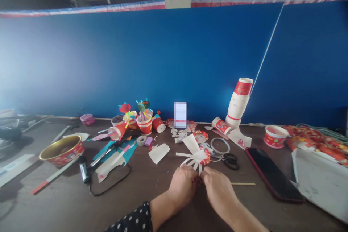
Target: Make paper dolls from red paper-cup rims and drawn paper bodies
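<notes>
A paper cup cut into spread white strips (196, 155), with red-printed edges, lies between and just beyond my hands. My left hand (184, 184) is closed on its near strips, knuckles up. Close beside it, my right hand (216, 185) is also closed, its fingertips at the near strips by the left fingers. The fingertips of both hands are mostly hidden. Black-handled scissors (231, 161) lie to the right of the cut cup, near a roll of clear tape (220, 146).
A phone (274, 174) and a white tray (323, 185) lie right. Stacked cups (237, 105) lean at the back. Decorated cups (145, 125) stand back left. A gold-lined bowl (62, 150) and a glue gun (85, 169) with a cable are left. A thin stick (243, 183) lies by my right hand.
</notes>
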A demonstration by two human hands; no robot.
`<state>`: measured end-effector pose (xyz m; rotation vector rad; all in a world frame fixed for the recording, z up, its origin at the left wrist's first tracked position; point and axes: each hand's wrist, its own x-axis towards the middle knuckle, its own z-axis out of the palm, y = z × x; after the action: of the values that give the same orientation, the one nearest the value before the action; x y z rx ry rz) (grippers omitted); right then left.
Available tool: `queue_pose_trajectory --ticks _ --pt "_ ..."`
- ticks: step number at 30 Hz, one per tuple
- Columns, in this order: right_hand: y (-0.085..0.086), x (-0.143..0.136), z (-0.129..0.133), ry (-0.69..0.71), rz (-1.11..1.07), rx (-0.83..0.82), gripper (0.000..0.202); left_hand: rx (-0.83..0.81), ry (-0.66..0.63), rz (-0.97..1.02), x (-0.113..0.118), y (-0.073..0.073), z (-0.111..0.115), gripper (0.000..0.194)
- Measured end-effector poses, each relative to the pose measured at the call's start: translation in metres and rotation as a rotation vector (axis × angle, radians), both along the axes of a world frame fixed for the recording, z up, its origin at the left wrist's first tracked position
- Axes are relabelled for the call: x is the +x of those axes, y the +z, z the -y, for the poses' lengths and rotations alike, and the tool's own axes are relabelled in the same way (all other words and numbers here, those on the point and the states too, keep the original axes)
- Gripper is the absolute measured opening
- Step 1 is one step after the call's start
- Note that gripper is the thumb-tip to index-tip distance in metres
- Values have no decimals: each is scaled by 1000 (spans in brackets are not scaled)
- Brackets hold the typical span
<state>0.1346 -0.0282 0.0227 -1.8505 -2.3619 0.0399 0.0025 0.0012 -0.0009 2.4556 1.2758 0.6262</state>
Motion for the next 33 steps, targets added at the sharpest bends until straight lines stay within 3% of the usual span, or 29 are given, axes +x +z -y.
queue_pose_trajectory --ticks 6,16,24,33 --pt "-2 4 2 -1 -31 25 28 91 -19 0 2 -1 3 14" --pt "-9 1 1 7 -21 49 28 89 27 -158 2 -4 3 14" --pt "-9 3 -3 22 -51 60 30 31 50 -32 2 -1 4 6" --pt "-8 3 -2 -10 12 47 30 131 19 0 4 -8 3 18"
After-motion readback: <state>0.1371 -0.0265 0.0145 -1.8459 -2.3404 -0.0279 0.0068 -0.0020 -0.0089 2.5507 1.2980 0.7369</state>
